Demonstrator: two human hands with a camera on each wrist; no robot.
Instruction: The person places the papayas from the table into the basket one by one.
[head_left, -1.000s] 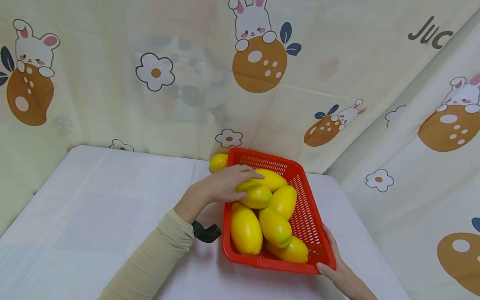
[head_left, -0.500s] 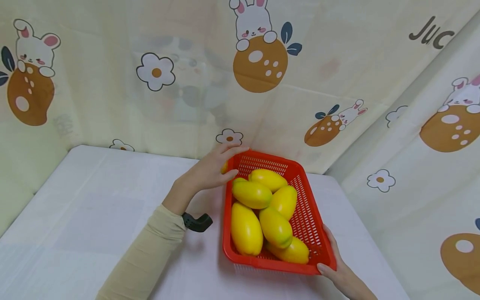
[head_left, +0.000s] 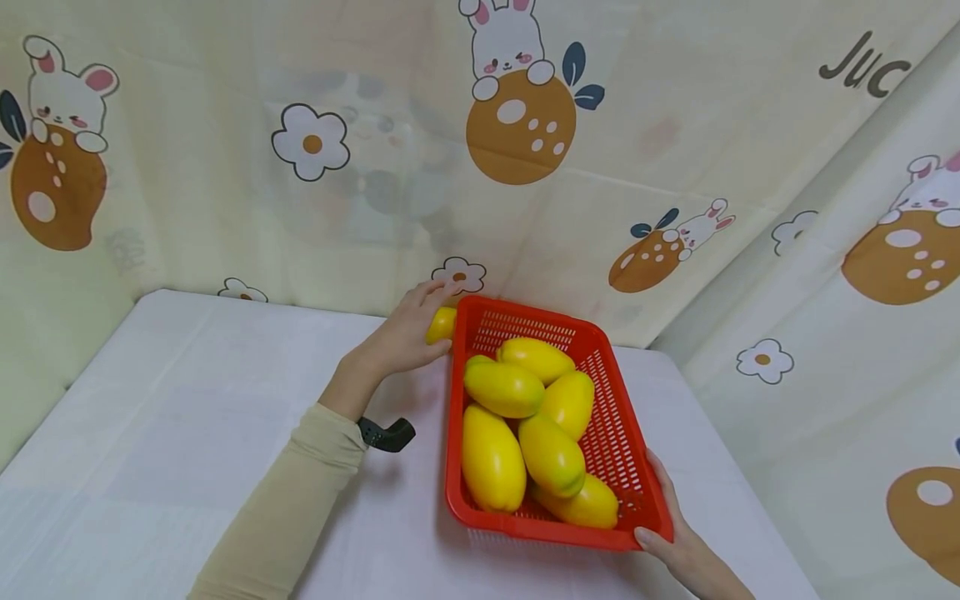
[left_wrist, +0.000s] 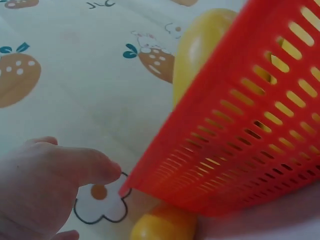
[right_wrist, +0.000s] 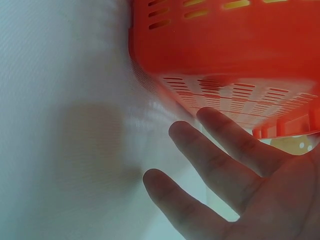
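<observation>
A red plastic basket (head_left: 613,417) holds several yellow mangoes (head_left: 551,454). My right hand (head_left: 681,542) grips its near right corner, thumb on the rim; in the right wrist view, three of that hand's fingers (right_wrist: 215,165) stretch spread beside the basket's outer wall. Another mango (head_left: 441,325) lies outside, by the basket's far left corner. My left hand (head_left: 408,333) reaches beside this mango with fingers extended, partly covering it. Whether the left hand touches it cannot be made out. In the left wrist view the outside mango (left_wrist: 165,224) shows below the basket's corner.
The basket stands on a white-covered table (head_left: 225,417), toward its right side. Behind the table hangs a cream curtain (head_left: 390,208) printed with rabbits and flowers, close to the far edge. A black wrist device (head_left: 387,435) sits at the left wrist.
My left hand has left the mangoes inside the basket and moved left over the rim to the mango outside. One mango in the basket has shifted slightly. The right hand stays put.
</observation>
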